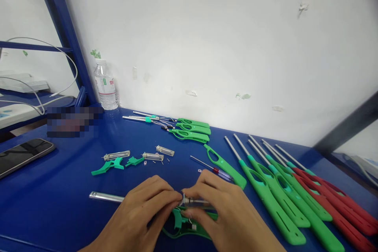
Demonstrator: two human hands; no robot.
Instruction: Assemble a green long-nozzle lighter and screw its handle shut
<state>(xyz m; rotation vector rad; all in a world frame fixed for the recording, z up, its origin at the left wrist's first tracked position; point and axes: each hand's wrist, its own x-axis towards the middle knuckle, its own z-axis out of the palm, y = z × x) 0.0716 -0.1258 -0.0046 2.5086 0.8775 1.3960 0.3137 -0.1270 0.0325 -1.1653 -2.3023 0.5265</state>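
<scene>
My right hand (pixel 221 204) grips a clear lighter fuel tank (pixel 196 202) with a metal valve at its left end. At that valve my left hand (pixel 149 201) is pinched closed; whatever lies between its fingertips is too small and covered to make out. Beneath both hands is an opened green lighter shell (pixel 203 226), with a teal trigger (pixel 177 218) and a small black part with a white end (pixel 189 226) inside. Its metal tube (pixel 106 197) sticks out to the left past my left hand.
Loose fuel tanks (pixel 116 155), teal triggers (pixel 108 165) and tiny screws lie ahead. A screwdriver (pixel 212 168) rests beside a green shell half (pixel 227 165). Opened lighters (pixel 191 128) lie by the wall; green lighters (pixel 274 204) and red lighters (pixel 333 204) at right. A phone (pixel 26 155) and bottle (pixel 106 84) are left.
</scene>
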